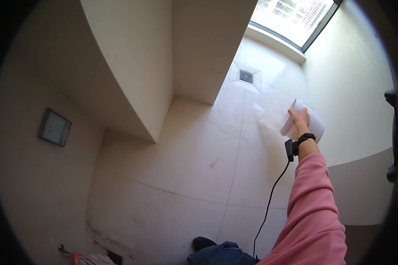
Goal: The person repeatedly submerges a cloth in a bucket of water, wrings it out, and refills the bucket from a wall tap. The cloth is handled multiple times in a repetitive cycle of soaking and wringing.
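Observation:
My right hand (300,117) grips a white plastic bucket (313,124) near its rim. The bucket is tipped on its side, its mouth facing left, low over the light tiled floor (185,159). Water (271,120) spreads on the tiles in front of the mouth. A black strap (307,136) circles my right wrist, and a small black device (289,149) is fixed there with a black cable (268,208) running down from it. My left hand is out of view.
A square floor drain (246,76) lies beyond the bucket, before a window (292,20). A wall corner (192,49) juts in from the left. A wall niche (54,127), an orange-red object with cloth (94,260) and my dark shoe (203,244) are also visible.

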The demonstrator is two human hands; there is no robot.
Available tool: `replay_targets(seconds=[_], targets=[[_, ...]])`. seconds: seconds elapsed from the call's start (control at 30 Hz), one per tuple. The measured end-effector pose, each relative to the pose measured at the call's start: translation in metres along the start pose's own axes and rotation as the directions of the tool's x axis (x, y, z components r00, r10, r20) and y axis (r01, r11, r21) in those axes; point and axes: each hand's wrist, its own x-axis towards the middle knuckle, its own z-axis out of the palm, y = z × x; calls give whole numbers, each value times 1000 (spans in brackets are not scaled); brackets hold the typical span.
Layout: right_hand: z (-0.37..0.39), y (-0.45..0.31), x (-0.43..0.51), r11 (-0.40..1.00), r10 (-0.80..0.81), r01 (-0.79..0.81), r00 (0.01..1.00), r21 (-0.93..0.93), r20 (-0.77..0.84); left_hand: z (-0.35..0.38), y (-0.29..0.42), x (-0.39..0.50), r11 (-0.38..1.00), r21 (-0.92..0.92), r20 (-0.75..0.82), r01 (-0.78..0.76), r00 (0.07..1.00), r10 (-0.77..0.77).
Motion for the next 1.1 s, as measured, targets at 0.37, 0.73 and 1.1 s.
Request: replay_targets(seconds=[0.37, 0.73, 1.1], targets=[[-109, -54, 44, 839, -320, 164, 920, -519, -228, -16, -15, -3, 999, 46, 37, -5, 999, 4], [-154, -213, -359, 751, -327, 591, -58, 296, 943, -160, -97, 8, 983, -183, -133, -9, 991, -16], [-142, -235, -851, 831, -86, 367, -658, 419, 748, -295, -120, -78, 965, -257, -302, -47, 953, -34]])
